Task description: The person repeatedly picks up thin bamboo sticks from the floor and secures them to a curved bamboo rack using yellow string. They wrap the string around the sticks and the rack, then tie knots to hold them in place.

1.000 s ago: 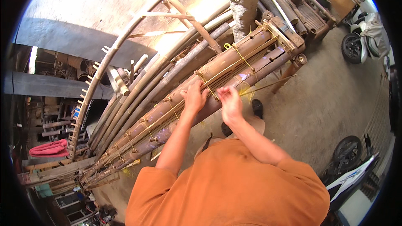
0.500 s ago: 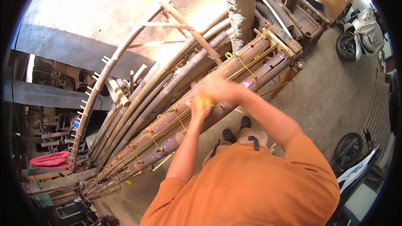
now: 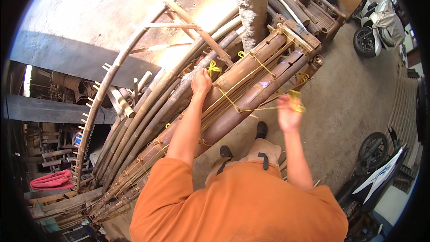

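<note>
Two thick brown bamboo poles, an upper one (image 3: 256, 65) and a lower one (image 3: 224, 123), run diagonally before me with thin bamboo strips between them. Yellow cord (image 3: 229, 100) crosses the poles and passes round small pegs. My left hand (image 3: 201, 84) is closed at the far side of the upper pole, with a looped bunch of yellow cord (image 3: 214, 67) sticking out at its fingers. Off the near side, my right hand (image 3: 289, 113) grips a small yellow cord hank (image 3: 296, 101); a taut length runs from it to the lower pole.
A wooden end block (image 3: 301, 36) caps the poles at upper right, by a rough pillar (image 3: 249, 11). More bamboo poles (image 3: 148, 103) and a curved pegged bamboo frame (image 3: 105, 87) lie to the left. Motorbikes (image 3: 374, 36) stand on the right.
My hands were together over the poles and have moved apart, left hand to the far side, right hand toward the near right. The cord between the right hand and the poles is now stretched.
</note>
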The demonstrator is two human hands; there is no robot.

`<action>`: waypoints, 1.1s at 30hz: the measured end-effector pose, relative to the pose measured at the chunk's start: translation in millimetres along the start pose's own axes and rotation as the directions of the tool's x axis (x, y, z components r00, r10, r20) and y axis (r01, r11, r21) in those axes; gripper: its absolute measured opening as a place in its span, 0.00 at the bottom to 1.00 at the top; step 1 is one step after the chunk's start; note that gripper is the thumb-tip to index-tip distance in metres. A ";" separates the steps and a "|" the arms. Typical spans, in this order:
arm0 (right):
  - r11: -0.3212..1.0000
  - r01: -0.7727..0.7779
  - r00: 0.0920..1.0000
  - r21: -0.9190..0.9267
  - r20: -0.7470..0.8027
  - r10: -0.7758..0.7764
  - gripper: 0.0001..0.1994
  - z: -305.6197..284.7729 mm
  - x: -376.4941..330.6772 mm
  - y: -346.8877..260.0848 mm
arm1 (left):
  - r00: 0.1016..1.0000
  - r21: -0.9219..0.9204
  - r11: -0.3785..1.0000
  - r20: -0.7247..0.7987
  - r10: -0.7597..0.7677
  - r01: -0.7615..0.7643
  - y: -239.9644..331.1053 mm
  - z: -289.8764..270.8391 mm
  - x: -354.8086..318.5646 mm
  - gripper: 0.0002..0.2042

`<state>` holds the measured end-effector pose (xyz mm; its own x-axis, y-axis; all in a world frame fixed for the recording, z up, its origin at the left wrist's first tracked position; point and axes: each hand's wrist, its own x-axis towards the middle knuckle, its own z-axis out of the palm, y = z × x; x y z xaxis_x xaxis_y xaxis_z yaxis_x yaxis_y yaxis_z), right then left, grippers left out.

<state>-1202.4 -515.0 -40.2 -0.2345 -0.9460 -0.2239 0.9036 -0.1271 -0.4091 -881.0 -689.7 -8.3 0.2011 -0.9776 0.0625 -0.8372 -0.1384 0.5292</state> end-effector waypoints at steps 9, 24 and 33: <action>0.587 -0.809 0.586 -0.030 -0.124 0.801 0.30 59.2 -181.0 176.3 | 0.964 0.119 0.992 0.266 0.002 -0.035 -83.6 -154.8 -121.8 0.18; 0.189 0.177 0.495 -0.966 0.253 0.831 0.21 241.7 -26.9 252.7 | 0.988 -0.284 0.959 0.144 0.061 -0.017 -120.6 -105.5 -186.2 0.17; 0.141 0.535 0.475 -0.833 0.434 0.766 0.22 106.6 -165.1 185.1 | 0.988 -0.397 0.918 0.145 0.061 0.001 -100.8 -121.4 -171.0 0.13</action>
<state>-958.2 -414.1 15.3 0.7362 -0.6758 -0.0354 -0.2966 -0.2752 -0.9145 -769.2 -489.3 30.4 0.0737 -0.9969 -0.0283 -0.5666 -0.0652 0.8214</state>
